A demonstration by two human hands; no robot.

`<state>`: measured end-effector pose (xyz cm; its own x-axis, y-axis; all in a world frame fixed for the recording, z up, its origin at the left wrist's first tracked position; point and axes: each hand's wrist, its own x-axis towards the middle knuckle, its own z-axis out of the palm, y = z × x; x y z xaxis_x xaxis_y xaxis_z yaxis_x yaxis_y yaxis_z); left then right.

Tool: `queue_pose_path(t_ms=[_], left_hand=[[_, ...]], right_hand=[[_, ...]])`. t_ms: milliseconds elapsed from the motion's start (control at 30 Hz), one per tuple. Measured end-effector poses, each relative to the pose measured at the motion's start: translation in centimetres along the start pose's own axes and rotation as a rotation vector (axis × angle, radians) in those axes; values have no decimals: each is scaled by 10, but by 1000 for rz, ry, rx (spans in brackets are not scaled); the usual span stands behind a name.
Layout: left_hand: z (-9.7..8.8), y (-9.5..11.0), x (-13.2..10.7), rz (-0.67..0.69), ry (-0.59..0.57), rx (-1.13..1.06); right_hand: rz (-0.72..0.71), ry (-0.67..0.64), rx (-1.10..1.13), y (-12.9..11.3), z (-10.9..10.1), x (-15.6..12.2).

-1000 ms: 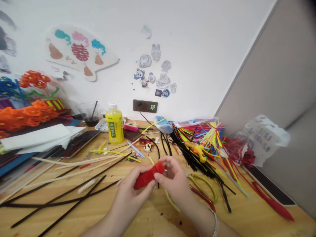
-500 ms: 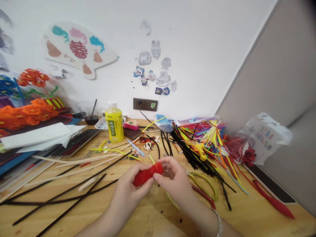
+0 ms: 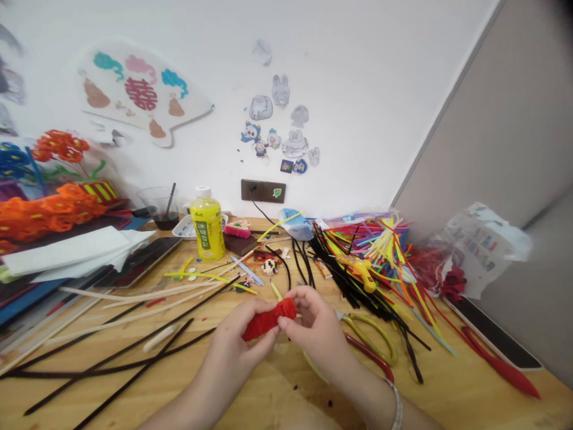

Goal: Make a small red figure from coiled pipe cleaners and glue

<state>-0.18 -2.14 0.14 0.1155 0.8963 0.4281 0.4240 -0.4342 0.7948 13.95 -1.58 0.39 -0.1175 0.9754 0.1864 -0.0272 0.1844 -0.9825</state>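
Both my hands are raised over the wooden workbench point(image 3: 286, 394), close together near the middle. My left hand point(image 3: 242, 334) grips one end of a thick red roll of chenille pipe cleaner point(image 3: 268, 319). My right hand point(image 3: 313, 328) pinches the other end between thumb and fingertips. The roll lies roughly level and hides part of my fingers. A silver bangle point(image 3: 396, 412) circles my right wrist. Loose black chenille stems point(image 3: 134, 352) lie just left of my left hand.
A heap of coloured stems point(image 3: 371, 251) with a yellow glue gun point(image 3: 358, 269) lies to the right, beside yellow-handled pliers point(image 3: 369, 337). A yellow bottle point(image 3: 206, 230), a glass with a brush point(image 3: 159, 209) and orange chenille flowers point(image 3: 49, 215) stand at the back.
The red roll has tilted slightly and now looks shorter between my hands. My fingers have closed further around it. The view has shifted only a little.
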Motion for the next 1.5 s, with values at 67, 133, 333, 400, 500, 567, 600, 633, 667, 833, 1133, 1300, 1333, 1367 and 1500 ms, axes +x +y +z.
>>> queue_pose_path(t_ms=[67,133,333,400,500,567,600,633,667,833,1133,1300,1333,1367,1500], left_hand=[[-1,0,0,13,-22,34],[-4,1,2,27,-76,60],[-20,-18,30,-58,-174,87],[-23,-34,53,-96,-169,250],[-18,-57,90,-18,-221,636],[-10,-67,110,0,-251,694],[-5,-71,117,2,-264,722],[-1,-73,123,-2,-274,748],[2,-76,127,-6,-284,770],[6,-80,131,46,-279,828],[-39,-74,117,193,-119,709],[-84,-85,95,139,-34,653],[-91,-89,91,120,-17,640],[-96,-93,88,101,0,623],[-102,-114,82,19,58,537]], right_hand=[[25,-6,1,0,1,1],[39,-9,-11,0,0,3],[6,183,48,0,-30,26],[27,279,166,2,-46,37],[58,367,325,7,-66,49],[51,396,393,12,-73,54],[45,403,414,14,-76,56],[42,409,429,16,-77,57],[41,412,440,17,-77,58],[56,431,460,17,-77,61],[51,419,499,12,-77,59],[43,424,494,14,-77,58],[42,421,490,15,-76,57],[41,417,486,15,-76,57],[37,406,472,18,-75,57]])
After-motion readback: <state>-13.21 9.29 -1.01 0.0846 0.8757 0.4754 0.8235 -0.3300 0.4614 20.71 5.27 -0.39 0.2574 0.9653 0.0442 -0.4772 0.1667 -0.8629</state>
